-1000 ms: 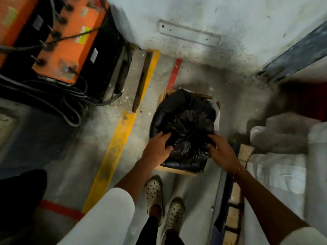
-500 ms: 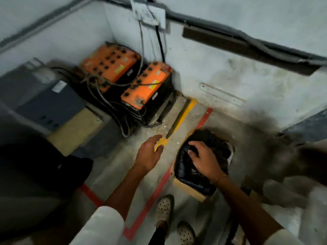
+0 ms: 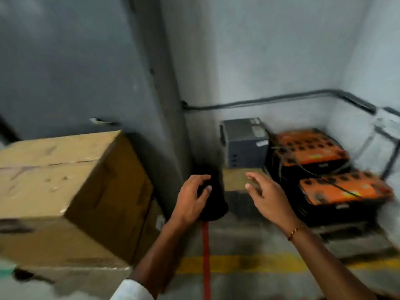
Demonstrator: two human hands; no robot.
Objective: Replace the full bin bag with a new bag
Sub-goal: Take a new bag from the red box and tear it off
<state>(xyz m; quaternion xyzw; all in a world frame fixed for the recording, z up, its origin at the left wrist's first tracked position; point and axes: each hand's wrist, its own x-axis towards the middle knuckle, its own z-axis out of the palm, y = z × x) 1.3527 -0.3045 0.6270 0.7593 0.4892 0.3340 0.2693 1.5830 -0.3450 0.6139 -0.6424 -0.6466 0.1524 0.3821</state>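
Two hands reach toward a dark bundle (image 3: 213,191) on the floor by the grey pillar, likely bag material; blur hides what exactly. Left hand (image 3: 191,199) curls onto it, grip not visibly closed. Right hand (image 3: 267,195) spread, empty. Bin out of view. Next: close fingers, lift bundle.

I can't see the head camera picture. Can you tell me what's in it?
Two bare hands reach toward a black object standing on the floor in a corner; the left hand is at it, the right hand open beside it. A big cardboard box sits on the left. On the right are a grey box and two orange-topped batteries.
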